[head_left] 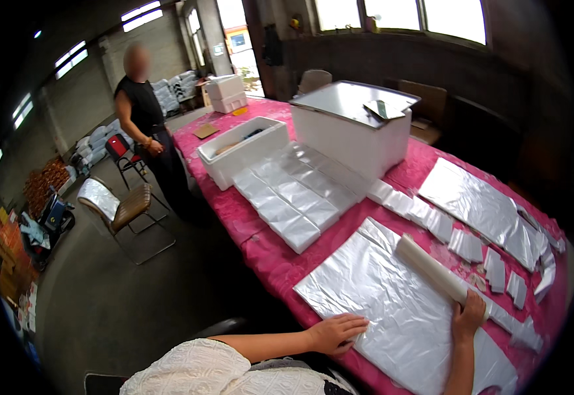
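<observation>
A stack of thin, shiny, translucent plastic sheets (366,283) lies at the near edge of the table, its surface creased. My left hand (339,332) rests flat on its near left edge, fingers stretched out and holding nothing. Across the right part of the stack runs a long pale roll (431,268), slanting toward me. My right hand (469,317) is closed over the near end of this roll; the fingertips are partly hidden. Small folded white bundles (438,222) stand in a line just beyond the roll.
Pink cloth (260,237) covers the table. Beyond the sheets are flat clear packs (293,197), an open white foam box (241,155) and a large lidded box (352,131) carrying a phone (383,110). More plastic sheets (477,197) lie right. A person (143,118) stands left, near a chair (125,207).
</observation>
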The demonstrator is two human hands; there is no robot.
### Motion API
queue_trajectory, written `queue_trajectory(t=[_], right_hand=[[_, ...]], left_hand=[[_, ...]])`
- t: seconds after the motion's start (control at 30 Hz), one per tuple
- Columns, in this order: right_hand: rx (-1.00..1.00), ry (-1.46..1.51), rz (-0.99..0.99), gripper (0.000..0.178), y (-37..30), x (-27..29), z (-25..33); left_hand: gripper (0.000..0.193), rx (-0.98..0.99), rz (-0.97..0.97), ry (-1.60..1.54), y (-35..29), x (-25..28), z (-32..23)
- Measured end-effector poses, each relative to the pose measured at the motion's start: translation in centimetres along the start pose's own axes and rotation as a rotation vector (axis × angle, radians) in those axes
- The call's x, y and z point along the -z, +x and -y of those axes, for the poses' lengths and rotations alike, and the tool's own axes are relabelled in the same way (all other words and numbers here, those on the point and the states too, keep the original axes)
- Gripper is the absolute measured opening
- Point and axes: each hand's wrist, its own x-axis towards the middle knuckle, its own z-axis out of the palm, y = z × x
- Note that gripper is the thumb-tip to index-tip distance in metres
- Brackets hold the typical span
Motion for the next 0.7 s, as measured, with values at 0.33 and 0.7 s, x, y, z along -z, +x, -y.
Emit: queue_trajectory(t=[0.33,0.7], right_hand=[[0.003,0.056,0.005,0.046,0.8,-1.6,0.4],[-0.099,-0.282,0.233,0.041,0.6,1.0,2.6]], left_hand=[[0.046,0.050,0.048,0.108,0.6,0.5,-0.4],[0.047,0.007,0.069,0.088,0.9,1.0,-0.7]])
